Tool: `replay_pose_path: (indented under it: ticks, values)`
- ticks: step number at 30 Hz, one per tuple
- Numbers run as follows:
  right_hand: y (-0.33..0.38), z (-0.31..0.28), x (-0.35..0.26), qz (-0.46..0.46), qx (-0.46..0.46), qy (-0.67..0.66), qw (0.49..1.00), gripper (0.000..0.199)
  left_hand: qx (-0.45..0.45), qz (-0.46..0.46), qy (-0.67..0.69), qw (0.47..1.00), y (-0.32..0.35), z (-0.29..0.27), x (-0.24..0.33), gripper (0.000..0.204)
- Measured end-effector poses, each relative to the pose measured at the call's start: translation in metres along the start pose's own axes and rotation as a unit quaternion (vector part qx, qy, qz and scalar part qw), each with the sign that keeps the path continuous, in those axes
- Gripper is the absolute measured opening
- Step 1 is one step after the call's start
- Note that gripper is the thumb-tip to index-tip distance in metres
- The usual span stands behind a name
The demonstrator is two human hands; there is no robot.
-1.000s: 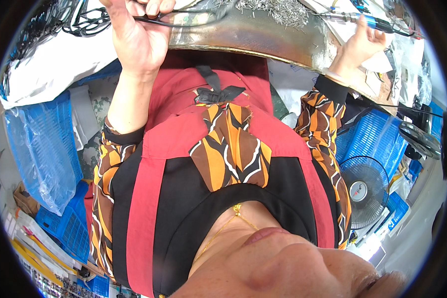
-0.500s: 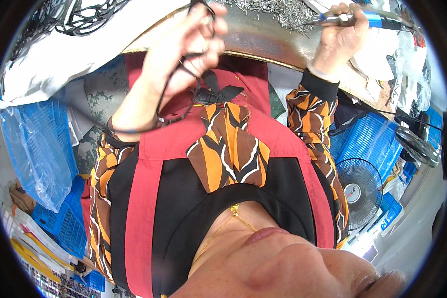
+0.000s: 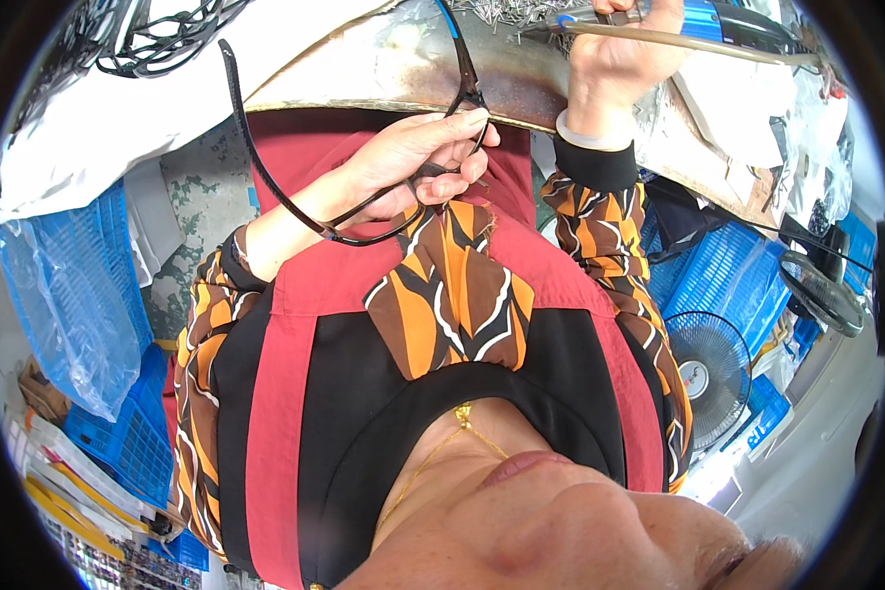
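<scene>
My left hand (image 3: 418, 162) is closed round a black eyeglass frame (image 3: 468, 87), its fingers at the front near one hinge. Both temples are spread: one points up toward the bench, the other sweeps up to the left. A patch of blue shows on the upper temple. My right hand (image 3: 615, 69) grips a pen-shaped power screwdriver (image 3: 701, 20) in blue, grey and black, its thin tip pointing left. A beige tube runs along the tool. Beneath the tip, a heap of small silver metal pins or screws (image 3: 501, 12) lies on the worn metal bench plate (image 3: 403, 64).
More black frames (image 3: 157, 44) lie in a tangle on white sheeting (image 3: 118, 113) at the far left. Blue crates stand on both sides, the left one (image 3: 79, 285) wrapped in clear plastic. A fan (image 3: 703, 379) stands at the right.
My left hand has come down and right, turning the eyeglass frame so a temple now points toward the bench. The right hand with the screwdriver has shifted left.
</scene>
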State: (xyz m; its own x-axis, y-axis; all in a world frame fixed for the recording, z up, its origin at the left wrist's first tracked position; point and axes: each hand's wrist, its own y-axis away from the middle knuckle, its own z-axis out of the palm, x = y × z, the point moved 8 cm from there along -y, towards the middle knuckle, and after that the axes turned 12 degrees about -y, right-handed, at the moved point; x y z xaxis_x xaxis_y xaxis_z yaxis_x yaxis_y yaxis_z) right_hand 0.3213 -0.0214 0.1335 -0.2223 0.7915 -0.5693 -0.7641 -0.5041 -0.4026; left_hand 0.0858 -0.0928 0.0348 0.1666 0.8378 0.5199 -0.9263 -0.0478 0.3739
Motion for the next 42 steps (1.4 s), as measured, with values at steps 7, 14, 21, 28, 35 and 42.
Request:
replay_pose_path:
  ticks: [7,14,21,28,35,42]
  values:
    - [0.033,0.044,-0.027,0.07,-0.087,-0.149,0.982,0.012,0.019,0.006,0.032,0.999,-0.003,0.003,0.0,0.035]
    - [0.072,0.048,-0.028,0.019,-0.075,-0.072,0.994,0.033,-0.068,0.041,0.118,0.99,-0.008,0.004,-0.004,0.037]
    - [0.077,0.04,-0.047,0.031,-0.074,-0.024,0.997,0.028,-0.074,0.052,0.126,0.988,-0.007,0.009,-0.005,0.037]
    - [0.083,0.033,-0.042,0.061,-0.082,-0.036,0.994,0.026,-0.08,0.058,0.11,0.989,-0.005,0.014,-0.004,0.037]
    - [0.089,0.054,-0.021,0.07,-0.137,-0.04,0.987,0.033,-0.151,0.076,0.137,0.976,-0.002,0.017,-0.005,0.039]
    - [0.073,0.044,0.008,0.142,-0.109,-0.051,0.982,0.008,-0.092,0.043,0.123,0.987,-0.007,0.003,0.003,0.039]
